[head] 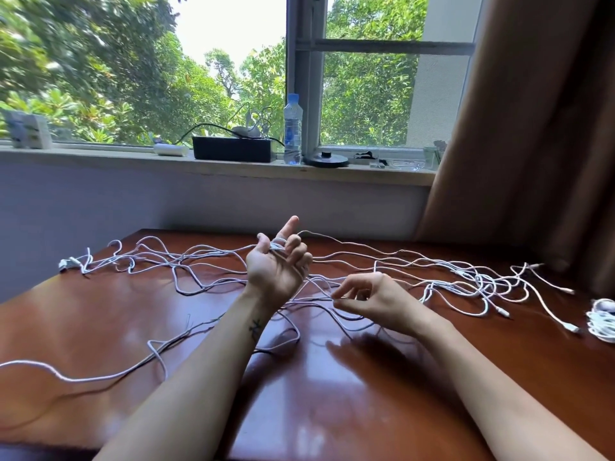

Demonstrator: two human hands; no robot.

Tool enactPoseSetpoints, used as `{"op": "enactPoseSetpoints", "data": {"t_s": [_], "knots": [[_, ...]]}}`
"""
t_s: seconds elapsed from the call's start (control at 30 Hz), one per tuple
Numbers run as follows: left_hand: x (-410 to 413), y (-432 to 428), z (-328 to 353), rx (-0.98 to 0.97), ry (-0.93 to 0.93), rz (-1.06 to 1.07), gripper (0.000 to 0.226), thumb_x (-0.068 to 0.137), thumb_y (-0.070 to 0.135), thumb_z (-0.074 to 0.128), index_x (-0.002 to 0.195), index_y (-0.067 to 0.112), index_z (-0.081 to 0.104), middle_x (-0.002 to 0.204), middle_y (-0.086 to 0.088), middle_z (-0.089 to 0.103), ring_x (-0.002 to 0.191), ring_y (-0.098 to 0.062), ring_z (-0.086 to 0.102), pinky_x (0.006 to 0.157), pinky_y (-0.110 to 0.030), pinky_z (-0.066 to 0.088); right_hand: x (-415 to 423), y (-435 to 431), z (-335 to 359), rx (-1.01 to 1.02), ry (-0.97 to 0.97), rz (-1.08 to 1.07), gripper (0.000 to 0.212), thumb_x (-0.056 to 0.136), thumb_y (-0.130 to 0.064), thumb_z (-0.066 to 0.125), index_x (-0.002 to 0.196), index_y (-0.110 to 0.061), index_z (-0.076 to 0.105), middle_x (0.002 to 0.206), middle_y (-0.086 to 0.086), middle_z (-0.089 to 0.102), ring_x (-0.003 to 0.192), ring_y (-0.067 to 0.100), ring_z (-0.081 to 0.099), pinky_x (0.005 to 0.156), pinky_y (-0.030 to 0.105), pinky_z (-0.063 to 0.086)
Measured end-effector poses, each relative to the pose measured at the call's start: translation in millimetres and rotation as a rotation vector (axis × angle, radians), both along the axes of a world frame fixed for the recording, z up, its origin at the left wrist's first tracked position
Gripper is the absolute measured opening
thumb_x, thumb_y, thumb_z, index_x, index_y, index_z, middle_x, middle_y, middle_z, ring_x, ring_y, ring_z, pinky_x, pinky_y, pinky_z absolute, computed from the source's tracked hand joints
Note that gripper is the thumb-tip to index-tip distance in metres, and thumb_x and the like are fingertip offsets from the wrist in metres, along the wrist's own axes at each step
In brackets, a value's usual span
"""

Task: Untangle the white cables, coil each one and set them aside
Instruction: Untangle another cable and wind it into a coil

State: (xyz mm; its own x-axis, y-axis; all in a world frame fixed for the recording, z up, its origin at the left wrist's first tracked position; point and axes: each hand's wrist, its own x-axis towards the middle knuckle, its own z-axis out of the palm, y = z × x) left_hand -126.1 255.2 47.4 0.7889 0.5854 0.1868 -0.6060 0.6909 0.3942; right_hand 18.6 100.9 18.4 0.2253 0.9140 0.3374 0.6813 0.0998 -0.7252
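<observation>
Slack from the thin white cables (481, 277) trails closest to me, one loose strand snaking off the left edge of the glossy reddish-brown wooden desk (332, 394). Just beyond it my right hand (379, 301) hovers low over the desk, thumb and forefinger pinching a single strand while the other fingers curl loosely. A little farther on, my left hand (278, 264) is raised with the palm facing me; a few turns of cable are wound round the base of my fingers, the thumb holds them in place, and the forefinger points up.

Behind both hands the rest of the cables sprawl across the whole width of the desk, crossing each other in many places, with a denser knot toward the right. One finished white coil (602, 322) sits at the far right edge.

These cables look light, limp and smooth, so I judge they will slide free if I feed them gently, and snag if I tug. A plug end seems the best place to grip.

Farthest off, the pale windowsill (100, 154) carries a black rectangular box (233, 148) and a clear plastic water bottle (293, 131).
</observation>
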Motion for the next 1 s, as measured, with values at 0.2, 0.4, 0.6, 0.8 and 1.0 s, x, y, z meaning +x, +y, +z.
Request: {"op": "enactPoseSetpoints", "data": {"t_s": [0.2, 0.4, 0.6, 0.8, 1.0], "knots": [[9, 0, 0, 0.107, 0.160, 0.107, 0.062, 0.106, 0.056, 0.017, 0.151, 0.019, 0.037, 0.063, 0.000, 0.035, 0.049, -0.011, 0.026, 0.057, -0.026, 0.025, -9, -4, 5, -0.010, 0.136, 0.042, 0.007, 0.089, -0.011, 0.076, 0.096, -0.012, 0.077, 0.065, -0.001, 0.062, 0.057, 0.014, 0.049, 0.050, 0.024, 0.042], [17, -6, -7, 0.426, 0.424, 0.299, 0.053, 0.107, 0.051, 0.022, 0.157, 0.031, 0.024, 0.067, 0.000, 0.031, 0.050, -0.010, 0.027, 0.056, -0.027, 0.025, -13, -5, 11, 0.035, 0.235, 0.070, 0.018, 0.094, 0.001, 0.066, 0.109, -0.006, 0.072, 0.078, 0.005, 0.071, 0.060, 0.014, 0.056, 0.054, 0.025, 0.047], [19, -16, -6, 0.640, 0.448, 0.454, 0.032, 0.109, 0.043, 0.029, 0.087, 0.036, 0.052, 0.058, 0.002, 0.032, 0.056, -0.015, 0.026, 0.057, -0.030, 0.022, -15, -4, 11, 0.059, 0.257, 0.010, 0.019, 0.096, -0.006, 0.066, 0.113, -0.015, 0.069, 0.082, 0.011, 0.068, 0.055, 0.016, 0.053, 0.043, 0.031, 0.051], [24, -10, -18, 0.820, 0.534, 0.564, 0.052, 0.108, 0.045, 0.029, 0.154, 0.020, 0.036, 0.063, 0.004, 0.032, 0.055, -0.012, 0.031, 0.057, -0.031, 0.037, -14, -3, 9, -0.010, 0.212, -0.050, 0.020, 0.093, -0.014, 0.070, 0.109, -0.026, 0.071, 0.086, 0.004, 0.071, 0.055, 0.009, 0.046, 0.042, 0.024, 0.041], [25, 0, -25, 1.045, 0.527, 0.811, 0.061, 0.102, 0.039, 0.034, 0.159, 0.018, 0.024, 0.058, 0.001, 0.031, 0.054, -0.023, 0.028, 0.055, -0.045, 0.032, -7, -1, 5, -0.024, -0.049, -0.127, 0.008, 0.094, -0.015, 0.070, 0.101, -0.016, 0.074, 0.073, 0.000, 0.075, 0.057, 0.005, 0.053, 0.055, 0.023, 0.043]]}}
